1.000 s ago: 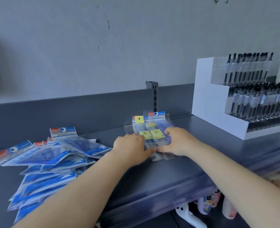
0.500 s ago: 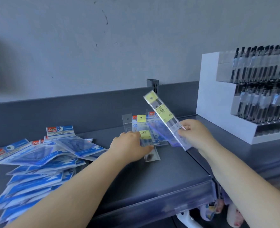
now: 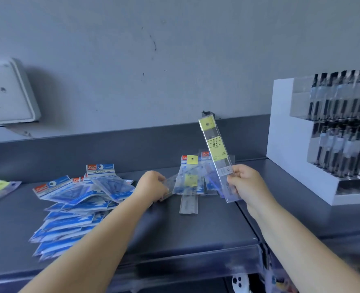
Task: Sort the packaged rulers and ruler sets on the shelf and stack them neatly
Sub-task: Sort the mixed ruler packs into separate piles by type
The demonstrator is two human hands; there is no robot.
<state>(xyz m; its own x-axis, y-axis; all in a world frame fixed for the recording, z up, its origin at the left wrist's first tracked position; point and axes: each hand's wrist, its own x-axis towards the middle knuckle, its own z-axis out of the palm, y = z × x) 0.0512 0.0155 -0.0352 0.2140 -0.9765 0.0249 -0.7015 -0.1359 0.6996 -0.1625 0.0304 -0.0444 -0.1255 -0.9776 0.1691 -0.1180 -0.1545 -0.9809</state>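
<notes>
Our right hand (image 3: 245, 183) has lifted a packaged straight ruler (image 3: 216, 154) off the mixed pile (image 3: 190, 179) at centre frame, fingers pinching its lower end; left hand (image 3: 152, 188) grips another clear pack, so sorting is underway

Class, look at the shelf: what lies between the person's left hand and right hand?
In the head view, a small pile of packaged rulers with yellow labels lies on the shelf between the left hand and right hand.

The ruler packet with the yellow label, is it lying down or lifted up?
Lifted up. The right hand pinches the ruler packet near its lower end, and it stands tilted in the air above the shelf, yellow top uppermost.
</notes>
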